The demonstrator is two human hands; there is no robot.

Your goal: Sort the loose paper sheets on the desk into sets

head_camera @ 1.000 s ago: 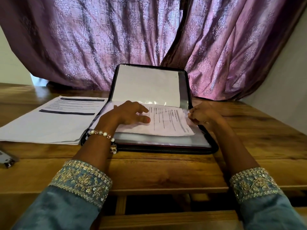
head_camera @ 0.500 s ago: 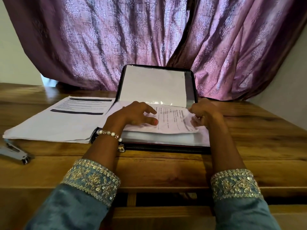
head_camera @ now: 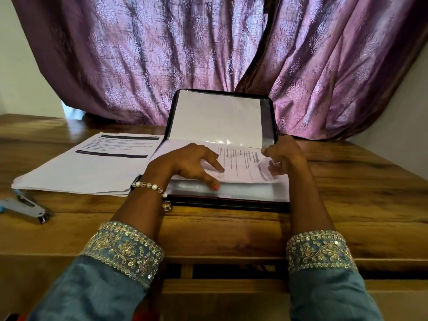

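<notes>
Our right hand (head_camera: pixel 283 156) is pinching the printed sheet (head_camera: pixel 240 166) at its edge while our left hand (head_camera: pixel 187 164) is pressing it flat on the open folder (head_camera: pixel 229 200) (peeling one page only seems wise).

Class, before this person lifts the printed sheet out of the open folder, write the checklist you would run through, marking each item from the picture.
1. Left hand steadies the sheet: ok.
2. Right hand grips the sheet's right edge: ok.
3. Only one sheet pinched: cannot tell.
4. Folder lies open: ok.
5. Pile on the left is ready to receive it: ok.
6. Stapler is apart from the papers: ok.
</notes>
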